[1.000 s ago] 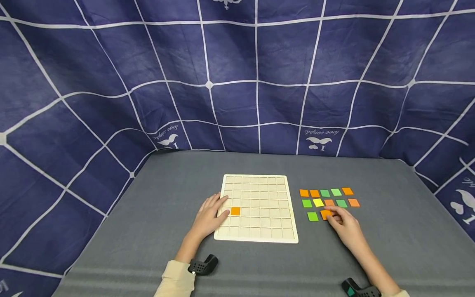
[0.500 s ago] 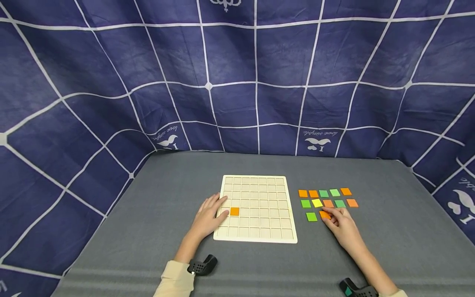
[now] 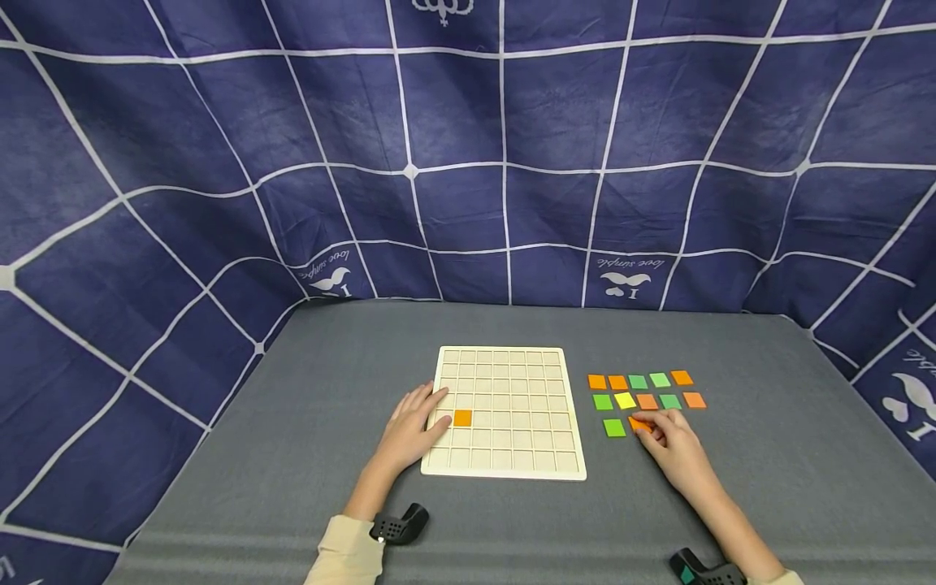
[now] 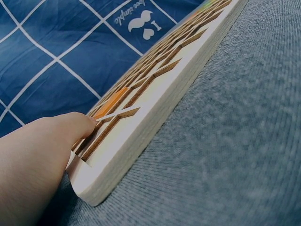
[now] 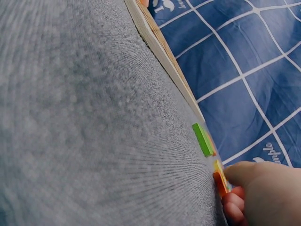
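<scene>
A pale wooden grid board (image 3: pixel 521 418) lies on the grey cloth with one orange square tile (image 3: pixel 462 418) set in a cell near its left side. My left hand (image 3: pixel 409 429) rests on the board's left edge, fingers extended; in the left wrist view its thumb (image 4: pixel 77 125) lies on the board's top face. To the right of the board, my right hand (image 3: pixel 678 451) pinches another orange tile (image 3: pixel 639 425) between thumb and fingers. That tile (image 5: pixel 219 182) looks tilted in the right wrist view, partly hidden by the fingers. A bright green tile (image 3: pixel 614 428) lies just left of it.
Two rows of loose orange, green and yellow tiles (image 3: pixel 625 400) lie behind the pinched one. A blue curtain with white lines (image 3: pixel 461 203) hangs behind and beside the table (image 3: pixel 351 349). Each wrist wears a black device (image 3: pixel 400 525).
The right hand's fingers have closed on the orange tile and drawn it slightly left, tipping it. My left hand and the board stay put; the head view has shifted a little.
</scene>
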Demonstrator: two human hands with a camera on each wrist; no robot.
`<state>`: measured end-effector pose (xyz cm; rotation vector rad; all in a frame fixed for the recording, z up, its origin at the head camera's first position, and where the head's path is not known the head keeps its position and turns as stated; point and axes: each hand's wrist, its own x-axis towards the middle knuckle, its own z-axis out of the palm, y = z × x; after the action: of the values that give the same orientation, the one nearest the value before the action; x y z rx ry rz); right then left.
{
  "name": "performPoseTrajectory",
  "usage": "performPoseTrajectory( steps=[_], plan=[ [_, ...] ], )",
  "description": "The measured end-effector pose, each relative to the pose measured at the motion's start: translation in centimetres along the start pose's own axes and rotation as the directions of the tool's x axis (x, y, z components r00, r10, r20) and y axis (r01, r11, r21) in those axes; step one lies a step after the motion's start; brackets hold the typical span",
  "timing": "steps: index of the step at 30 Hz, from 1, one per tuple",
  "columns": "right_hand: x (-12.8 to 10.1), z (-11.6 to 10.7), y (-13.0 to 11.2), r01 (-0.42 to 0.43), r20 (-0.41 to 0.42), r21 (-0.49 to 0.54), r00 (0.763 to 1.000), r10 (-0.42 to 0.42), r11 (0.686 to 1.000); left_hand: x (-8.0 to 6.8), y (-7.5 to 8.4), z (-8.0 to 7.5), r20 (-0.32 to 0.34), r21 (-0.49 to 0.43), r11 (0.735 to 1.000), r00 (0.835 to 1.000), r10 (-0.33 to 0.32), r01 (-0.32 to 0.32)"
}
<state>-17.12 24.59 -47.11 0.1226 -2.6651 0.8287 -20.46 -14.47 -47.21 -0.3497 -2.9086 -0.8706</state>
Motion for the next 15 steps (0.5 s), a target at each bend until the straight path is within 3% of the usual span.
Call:
performPoseTrajectory(
  steps=[6,15],
  plan=[
    [-0.2,-0.4,-0.5,0.028,-0.065,-0.001,0.997,-0.028,1.000,0.0,-0.2,0.2,0.008,-0.002,1.000,1.000,0.001,-0.001],
    [-0.1,-1.0,-3.8,0.116,-0.072,0.011,0.991,-0.114,0.993,0.0,-0.3,0.2,-0.003,0.004,1.000,1.000,0.002,-0.002]
  ],
)
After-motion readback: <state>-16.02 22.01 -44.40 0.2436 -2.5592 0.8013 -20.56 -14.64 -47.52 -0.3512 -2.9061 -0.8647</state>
